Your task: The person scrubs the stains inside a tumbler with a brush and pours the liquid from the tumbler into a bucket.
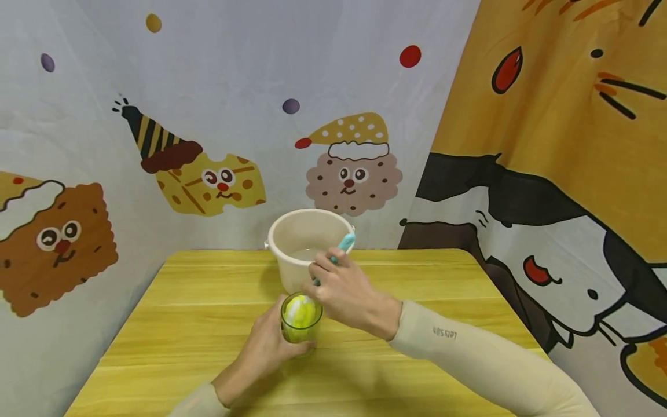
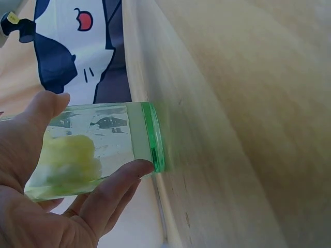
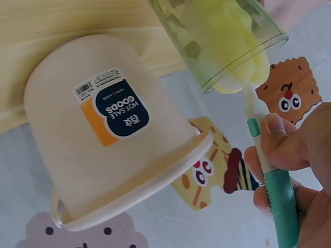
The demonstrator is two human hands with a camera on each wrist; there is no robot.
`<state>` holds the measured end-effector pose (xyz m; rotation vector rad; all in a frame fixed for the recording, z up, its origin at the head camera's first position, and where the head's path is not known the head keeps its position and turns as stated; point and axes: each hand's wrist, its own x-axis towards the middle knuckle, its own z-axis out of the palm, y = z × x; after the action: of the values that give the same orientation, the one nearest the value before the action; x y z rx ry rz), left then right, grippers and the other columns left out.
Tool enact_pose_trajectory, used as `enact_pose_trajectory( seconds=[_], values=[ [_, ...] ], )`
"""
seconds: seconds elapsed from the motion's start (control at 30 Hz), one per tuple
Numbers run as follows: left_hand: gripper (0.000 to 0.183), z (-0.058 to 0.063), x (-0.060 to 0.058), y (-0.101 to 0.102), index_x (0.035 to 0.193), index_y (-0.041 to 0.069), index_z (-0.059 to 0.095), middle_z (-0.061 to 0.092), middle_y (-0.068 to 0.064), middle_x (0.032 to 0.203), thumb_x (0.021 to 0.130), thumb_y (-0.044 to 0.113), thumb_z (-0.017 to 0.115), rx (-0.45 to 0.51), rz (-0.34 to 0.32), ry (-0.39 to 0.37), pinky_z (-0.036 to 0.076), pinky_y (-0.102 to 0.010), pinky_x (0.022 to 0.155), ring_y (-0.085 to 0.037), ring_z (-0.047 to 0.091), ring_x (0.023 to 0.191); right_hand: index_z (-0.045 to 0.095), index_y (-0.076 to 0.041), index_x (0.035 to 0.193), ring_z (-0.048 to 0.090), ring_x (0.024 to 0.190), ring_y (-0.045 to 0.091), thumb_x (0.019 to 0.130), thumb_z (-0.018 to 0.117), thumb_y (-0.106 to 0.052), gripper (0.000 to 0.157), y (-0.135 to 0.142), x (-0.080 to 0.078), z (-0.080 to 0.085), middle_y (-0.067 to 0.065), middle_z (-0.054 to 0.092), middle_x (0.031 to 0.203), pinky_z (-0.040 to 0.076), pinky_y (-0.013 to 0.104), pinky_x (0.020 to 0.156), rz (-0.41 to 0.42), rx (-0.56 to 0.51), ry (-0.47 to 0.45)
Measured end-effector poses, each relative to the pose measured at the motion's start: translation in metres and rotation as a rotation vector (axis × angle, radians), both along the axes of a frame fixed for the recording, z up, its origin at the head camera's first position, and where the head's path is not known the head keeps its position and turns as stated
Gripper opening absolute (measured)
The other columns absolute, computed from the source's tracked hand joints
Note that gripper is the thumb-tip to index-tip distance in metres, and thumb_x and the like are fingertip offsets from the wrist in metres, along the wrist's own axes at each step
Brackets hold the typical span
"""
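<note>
Tabletop: One pale wood-grain table (image 1: 198, 313) spans the foreground, its planks running side to side beneath a person's forearms.
Sleeves: Two cream sleeves (image 1: 469, 353) reach in from the near edge, the right one bearing small dark lettering.
Left hand: The left hand (image 1: 267, 341) wraps thumb and fingers around a clear, green-tinted glass, grasping it by its side.
Glass: One glass (image 2: 132, 134) stands mouth up at the near side of a bucket, its thick green base down by the wood; whether the two touch cannot be told.
Sponge: One yellow-and-white sponge head (image 1: 302, 313) sits inside the glass, a little of it showing past the rim in the right wrist view.
Right hand: The right hand (image 1: 344, 289) grips one teal-and-white brush handle (image 3: 284, 217), thumb and fingers closed about it above the glass.
Bucket: One cream bucket (image 3: 165, 144) rests toward the far edge of the table, with a single orange-and-navy label reading "HOT SALE GOODS."
Backdrop: Pale printed cloth (image 1: 339, 46) rises behind, showing three snack characters, a cracker, a cheese wedge and a round cookie, and four coloured dots.
Right side: Large orange and black-and-white cartoon animals (image 1: 563, 260) fill the cloth there.
</note>
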<state>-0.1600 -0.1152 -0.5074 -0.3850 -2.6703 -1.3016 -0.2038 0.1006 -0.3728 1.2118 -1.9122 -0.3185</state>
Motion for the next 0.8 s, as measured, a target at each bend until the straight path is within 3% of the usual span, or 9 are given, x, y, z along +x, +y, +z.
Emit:
enact_pose_trajectory(
  seconds=[0.3,0.8],
  values=[
    [0.091,0.0013,0.0007,-0.0015,0.149,0.020,0.062,0.078,0.006,0.125,0.076,0.032,0.114,-0.008,-0.011,-0.009,0.067,-0.029,0.093,-0.012,0.075,0.112,0.086,-0.033,0.097,0.067,0.110,0.018,0.088,0.095,-0.026,0.014,-0.0030,0.0042,0.0019,-0.007,0.085,0.103,0.042,0.037,0.108,0.009,0.098,0.093],
    [0.090,-0.0003,-0.0005,-0.0012,0.147,0.021,0.063,0.079,0.008,0.124,0.074,0.034,0.114,-0.018,0.013,0.007,0.066,-0.031,0.094,-0.012,0.074,0.111,0.083,-0.034,0.090,0.067,0.113,0.017,0.097,0.088,-0.036,0.009,-0.0057,0.0039,0.0093,-0.010,0.081,0.101,0.042,0.034,0.112,0.007,0.200,0.110]
  ],
)
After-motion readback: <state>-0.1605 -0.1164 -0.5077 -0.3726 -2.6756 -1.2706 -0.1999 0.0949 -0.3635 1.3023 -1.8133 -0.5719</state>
